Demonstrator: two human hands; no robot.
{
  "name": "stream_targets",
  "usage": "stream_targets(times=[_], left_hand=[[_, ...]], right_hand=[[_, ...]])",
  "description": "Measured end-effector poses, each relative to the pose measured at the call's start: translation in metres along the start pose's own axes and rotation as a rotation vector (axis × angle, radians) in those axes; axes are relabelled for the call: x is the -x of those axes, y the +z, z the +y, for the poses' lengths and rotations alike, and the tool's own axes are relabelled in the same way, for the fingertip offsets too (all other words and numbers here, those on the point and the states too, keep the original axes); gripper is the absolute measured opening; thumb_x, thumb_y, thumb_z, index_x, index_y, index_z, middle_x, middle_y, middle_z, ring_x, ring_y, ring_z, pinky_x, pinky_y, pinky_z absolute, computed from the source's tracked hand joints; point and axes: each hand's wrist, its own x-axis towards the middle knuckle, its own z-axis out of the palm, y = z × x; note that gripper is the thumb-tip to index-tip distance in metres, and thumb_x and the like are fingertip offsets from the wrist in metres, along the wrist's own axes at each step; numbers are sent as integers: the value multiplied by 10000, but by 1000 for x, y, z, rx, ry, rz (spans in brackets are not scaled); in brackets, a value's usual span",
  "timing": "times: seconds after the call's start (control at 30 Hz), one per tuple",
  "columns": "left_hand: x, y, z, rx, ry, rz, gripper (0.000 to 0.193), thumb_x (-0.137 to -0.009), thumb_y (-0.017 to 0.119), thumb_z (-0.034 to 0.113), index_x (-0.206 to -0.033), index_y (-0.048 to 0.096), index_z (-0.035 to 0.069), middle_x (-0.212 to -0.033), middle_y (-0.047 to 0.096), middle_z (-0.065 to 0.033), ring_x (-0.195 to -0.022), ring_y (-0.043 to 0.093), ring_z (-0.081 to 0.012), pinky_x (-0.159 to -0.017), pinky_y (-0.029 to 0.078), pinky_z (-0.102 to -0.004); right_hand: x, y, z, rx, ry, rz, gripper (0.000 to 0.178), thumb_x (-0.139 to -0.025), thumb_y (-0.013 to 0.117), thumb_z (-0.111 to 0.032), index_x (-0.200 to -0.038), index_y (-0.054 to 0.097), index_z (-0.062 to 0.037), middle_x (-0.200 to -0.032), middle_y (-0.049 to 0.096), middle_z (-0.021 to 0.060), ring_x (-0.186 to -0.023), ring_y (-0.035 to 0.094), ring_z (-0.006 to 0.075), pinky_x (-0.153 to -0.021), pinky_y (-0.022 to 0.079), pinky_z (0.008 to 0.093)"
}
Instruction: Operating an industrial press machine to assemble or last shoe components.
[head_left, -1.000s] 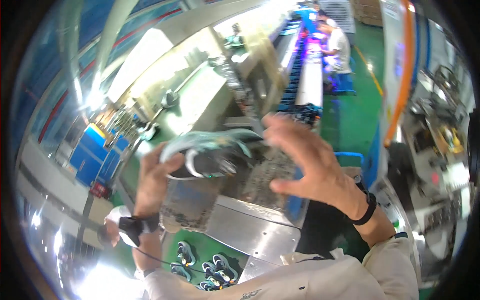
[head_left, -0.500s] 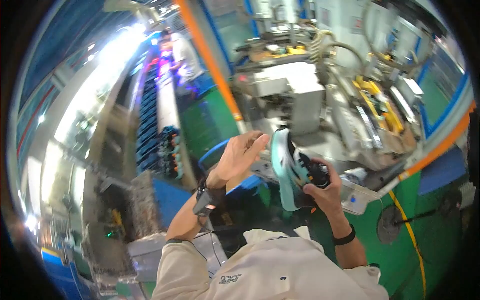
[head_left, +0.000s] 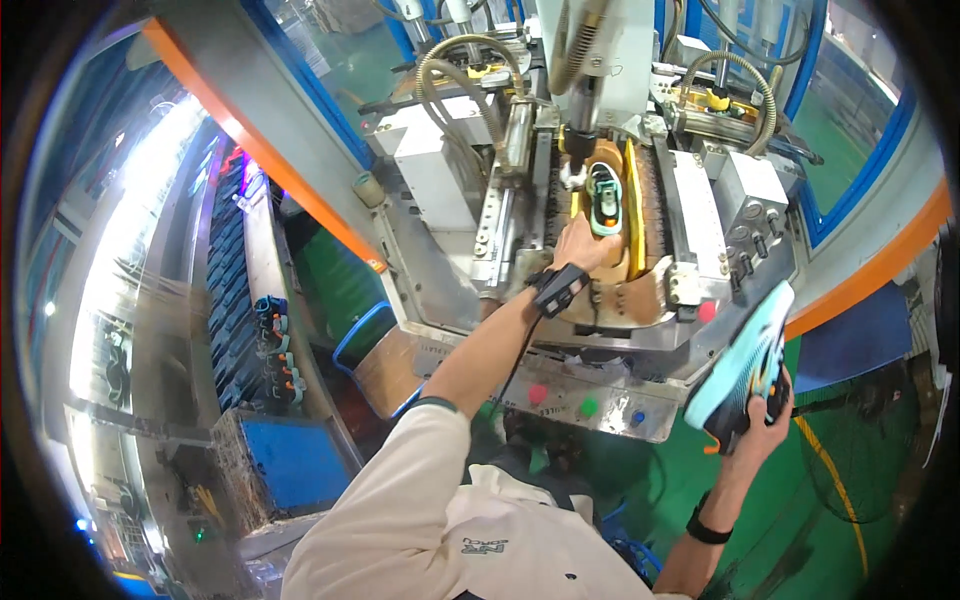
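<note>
My left hand (head_left: 588, 246) reaches into the machine in front of me and grips the near end of a shoe (head_left: 605, 198) with a pale green sole edge and dark upper. That shoe lies in a brown padded cradle (head_left: 640, 295), beneath a dark-tipped vertical rod (head_left: 580, 140). My fingertips are partly hidden by the shoe. Off to the right, clear of the machine, my right hand (head_left: 765, 428) is closed around a second shoe (head_left: 745, 365). It is tilted, its turquoise sole side turned toward the machine, with a black upper and a small orange part at its lower end.
Red, green and blue buttons (head_left: 588, 406) line the machine's front panel. An orange-edged frame post (head_left: 260, 140) stands at left and another orange edge (head_left: 870, 270) curves at right. Further left runs a conveyor (head_left: 265, 235) with dark shoe parts. A blue-rimmed brown board (head_left: 385, 365) sits below.
My view has turned toward the machine. My left hand, empty before, has moved forward onto the shoe in the cradle. My right hand has carried its shoe out to the right.
</note>
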Motion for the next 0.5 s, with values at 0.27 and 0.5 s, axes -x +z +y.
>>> stream_targets(times=[0.27, 0.5], left_hand=[[-108, 42, -47, -207, -358, 24, 853, -738, 798, 286, -1331, 332, -112, -1271, 535, -313, -1165, 563, -422, -973, 488, -462], [-120, -6, -58, -196, -353, 88, 549, -731, 677, 161, -1167, 486, -111, -1075, 629, -310, -1051, 613, -433, -908, 506, -478]], right_hand=[[11, -7, -24, 213, -2, 158, 616, -806, 697, -142, -1342, 470, 60, -1256, 541, 145, -1113, 546, 230, -991, 440, 374], [-65, 63, -32, 521, -154, 49, 497, -798, 649, -91, -1269, 557, 38, -1197, 597, 107, -1066, 574, 204, -975, 434, 332]])
